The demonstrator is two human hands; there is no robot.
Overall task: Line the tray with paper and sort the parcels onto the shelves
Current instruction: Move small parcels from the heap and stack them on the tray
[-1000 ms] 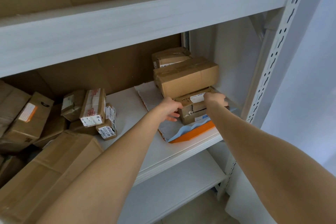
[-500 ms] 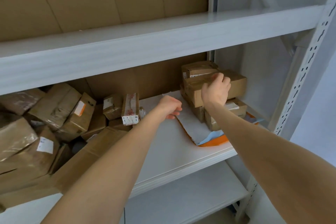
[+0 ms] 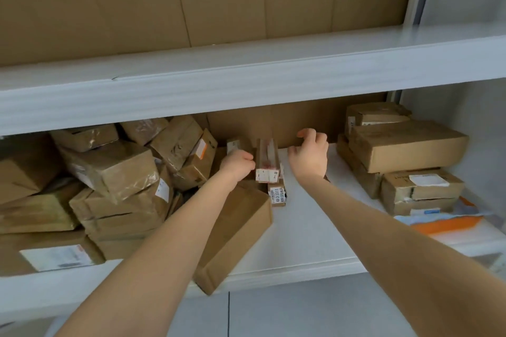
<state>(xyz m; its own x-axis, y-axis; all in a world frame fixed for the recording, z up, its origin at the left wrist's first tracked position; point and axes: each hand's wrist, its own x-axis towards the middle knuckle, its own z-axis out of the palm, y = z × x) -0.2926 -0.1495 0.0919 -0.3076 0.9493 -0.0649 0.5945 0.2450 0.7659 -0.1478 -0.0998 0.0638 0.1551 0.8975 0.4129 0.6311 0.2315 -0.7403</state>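
Coming from the stack (image 3: 408, 145), my left hand (image 3: 237, 163) is grasping the narrow parcel (image 3: 267, 159); the right hand (image 3: 310, 156), fingers released, I am steering to its other side.

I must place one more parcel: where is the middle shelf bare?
A bare white patch of shelf lies between the narrow labelled parcel and the right stack, reaching the front edge; the right hand hovers over its rear. Left of that parcel, the heap crowds the shelf.

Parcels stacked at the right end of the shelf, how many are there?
4. The large parcel on top, small rear parcel behind it, lower left parcel beneath, labelled front parcel lowest. Others may be hidden.
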